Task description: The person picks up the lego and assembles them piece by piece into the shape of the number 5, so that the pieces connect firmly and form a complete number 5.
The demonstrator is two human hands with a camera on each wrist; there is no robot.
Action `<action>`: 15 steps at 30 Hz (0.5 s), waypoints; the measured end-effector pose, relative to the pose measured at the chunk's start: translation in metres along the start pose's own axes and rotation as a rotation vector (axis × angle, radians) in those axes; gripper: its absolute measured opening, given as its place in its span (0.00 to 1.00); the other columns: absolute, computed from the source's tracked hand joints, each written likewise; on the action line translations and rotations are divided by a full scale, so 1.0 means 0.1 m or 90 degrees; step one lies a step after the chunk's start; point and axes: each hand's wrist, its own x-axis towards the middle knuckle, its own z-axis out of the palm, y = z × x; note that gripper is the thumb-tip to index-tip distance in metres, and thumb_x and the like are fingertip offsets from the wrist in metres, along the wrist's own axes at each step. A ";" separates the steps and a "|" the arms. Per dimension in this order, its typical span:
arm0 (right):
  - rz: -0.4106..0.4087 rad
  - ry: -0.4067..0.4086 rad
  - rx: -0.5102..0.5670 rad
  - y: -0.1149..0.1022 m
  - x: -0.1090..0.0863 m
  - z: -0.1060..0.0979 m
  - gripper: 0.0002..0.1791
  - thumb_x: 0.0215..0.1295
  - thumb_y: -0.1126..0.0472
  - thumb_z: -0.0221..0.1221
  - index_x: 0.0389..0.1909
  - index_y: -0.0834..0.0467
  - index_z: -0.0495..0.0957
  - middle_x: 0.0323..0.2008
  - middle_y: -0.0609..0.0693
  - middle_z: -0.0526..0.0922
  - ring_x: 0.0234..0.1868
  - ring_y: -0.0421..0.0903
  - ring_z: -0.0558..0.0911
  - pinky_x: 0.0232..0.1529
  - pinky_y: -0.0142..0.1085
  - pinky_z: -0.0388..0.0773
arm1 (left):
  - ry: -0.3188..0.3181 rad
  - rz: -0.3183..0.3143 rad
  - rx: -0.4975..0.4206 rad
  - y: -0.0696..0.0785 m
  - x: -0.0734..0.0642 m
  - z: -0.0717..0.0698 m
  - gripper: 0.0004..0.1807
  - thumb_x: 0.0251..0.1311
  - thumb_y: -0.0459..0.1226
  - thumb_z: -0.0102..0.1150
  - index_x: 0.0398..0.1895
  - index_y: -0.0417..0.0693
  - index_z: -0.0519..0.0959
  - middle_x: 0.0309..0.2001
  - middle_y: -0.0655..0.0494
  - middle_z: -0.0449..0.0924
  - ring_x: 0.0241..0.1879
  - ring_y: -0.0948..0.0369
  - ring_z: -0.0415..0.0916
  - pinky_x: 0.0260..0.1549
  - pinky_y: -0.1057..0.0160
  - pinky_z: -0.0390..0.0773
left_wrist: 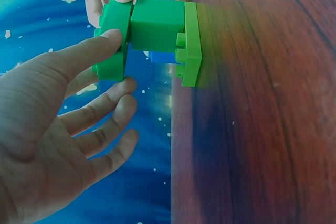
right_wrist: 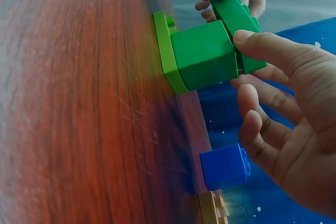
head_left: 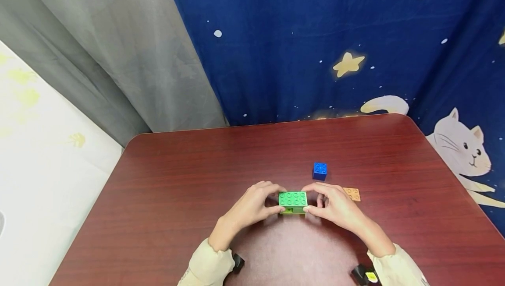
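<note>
Both hands pinch a long green toy brick, the left hand by one end and the right hand by the other. Beneath it, a green cube-shaped brick stands on one end of a thin lime-green plate. In the right wrist view the long brick sits slightly tilted over the cube, with a narrow dark gap showing between them. The plate lies on the table, some of its studs bare. Whether the long brick's underside catches the cube's studs is hidden.
A small blue brick stands on the dark red table behind the right hand. Close to that hand's knuckles lies a thin tan plate. Curtains hang behind the table's far edge.
</note>
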 end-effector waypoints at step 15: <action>0.008 0.001 -0.002 0.01 0.00 0.01 0.19 0.49 0.60 0.70 0.44 0.53 0.79 0.37 0.45 0.81 0.16 0.29 0.72 0.20 0.27 0.71 | 0.005 -0.008 0.044 0.02 0.00 0.03 0.18 0.52 0.44 0.67 0.45 0.50 0.78 0.38 0.62 0.78 0.40 0.63 0.74 0.41 0.66 0.73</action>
